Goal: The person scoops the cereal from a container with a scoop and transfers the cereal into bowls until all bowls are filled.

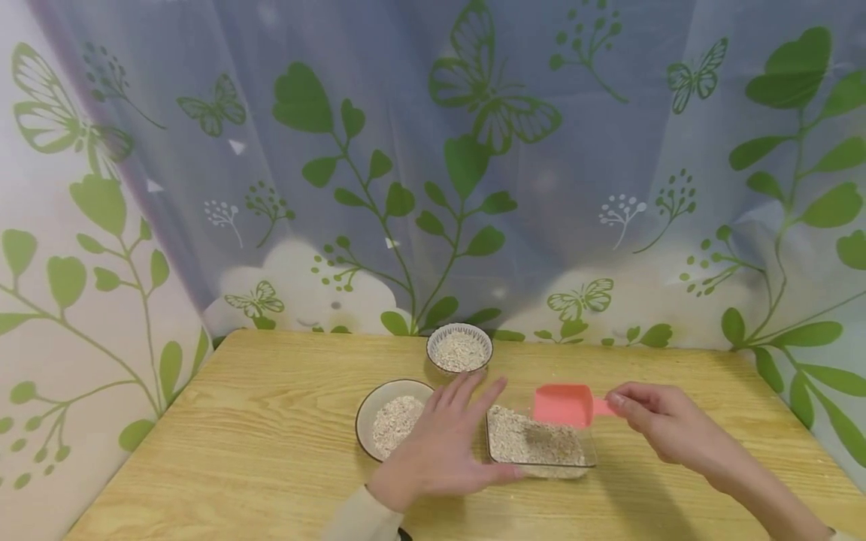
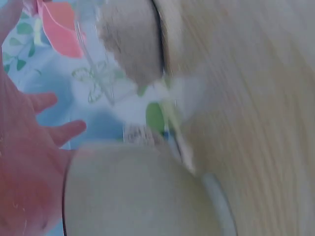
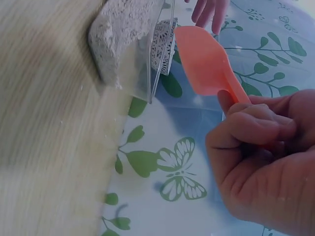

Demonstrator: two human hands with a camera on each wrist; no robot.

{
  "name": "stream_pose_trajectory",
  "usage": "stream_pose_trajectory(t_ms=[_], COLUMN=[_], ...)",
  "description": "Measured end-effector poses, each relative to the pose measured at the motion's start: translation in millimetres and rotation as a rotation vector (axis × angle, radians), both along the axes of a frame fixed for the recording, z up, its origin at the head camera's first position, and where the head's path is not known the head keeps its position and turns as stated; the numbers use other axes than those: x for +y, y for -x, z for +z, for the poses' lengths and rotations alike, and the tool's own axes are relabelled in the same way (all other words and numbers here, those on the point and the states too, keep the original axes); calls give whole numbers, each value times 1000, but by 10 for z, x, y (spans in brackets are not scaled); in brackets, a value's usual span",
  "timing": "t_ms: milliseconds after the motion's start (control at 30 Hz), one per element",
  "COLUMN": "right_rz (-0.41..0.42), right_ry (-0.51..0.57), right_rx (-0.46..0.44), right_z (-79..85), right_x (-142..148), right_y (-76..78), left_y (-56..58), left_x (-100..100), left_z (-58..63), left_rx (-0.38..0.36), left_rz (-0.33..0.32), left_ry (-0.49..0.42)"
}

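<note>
My right hand (image 1: 659,421) grips the handle of a pink scoop (image 1: 563,404), whose bowl hangs over the back right of a clear rectangular container (image 1: 591,454). Inside the scoop no flakes show. Pale oat flakes (image 1: 534,443) fill much of the container. My left hand (image 1: 449,443), fingers spread, hovers between the container and a dark-rimmed bowl (image 1: 365,417), covering part of both in the head view. More oat flakes lie in that bowl. From the left wrist, the bowl's outer wall (image 2: 138,191) stands close beside the hand.
Behind the left fingertips stands a small patterned bowl (image 1: 436,340) with oat flakes in it. All of these sit on a wood-grain table (image 1: 271,428). A curtain (image 1: 406,150) printed with leaves and butterflies hangs along the table's back edge.
</note>
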State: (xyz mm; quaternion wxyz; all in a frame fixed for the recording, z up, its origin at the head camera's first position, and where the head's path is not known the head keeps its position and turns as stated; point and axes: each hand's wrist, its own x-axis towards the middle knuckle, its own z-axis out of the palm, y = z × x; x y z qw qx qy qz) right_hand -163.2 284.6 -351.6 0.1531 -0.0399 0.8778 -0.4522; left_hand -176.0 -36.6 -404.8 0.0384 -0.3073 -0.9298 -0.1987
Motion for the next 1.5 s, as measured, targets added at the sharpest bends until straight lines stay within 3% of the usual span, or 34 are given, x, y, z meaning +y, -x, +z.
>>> stream_pose_trajectory(t_ms=[233,533,800,933,1267,1500], right_rz=[72,196,245,260,235,225], right_ry=[-182,-325,-400,-458,-585,-559], right_rx=[109,287,287,306,333,274], right_z=[51,111,161,192,297,269], right_x=[21,-63,-162,-287,-554,-632], right_y=[36,60,73,71,35,40], left_y=[-47,-62,-60,-40,5,-6], left_x=[193,359,459,463,412,394], left_z=[-22,-121,-186,-221,-262,-251], left_rx=[-89,-193,-368,-431,-469,-482], left_rz=[21,79,194,217,219,220], left_ry=[-73,-184,-272,-289,-261,-238])
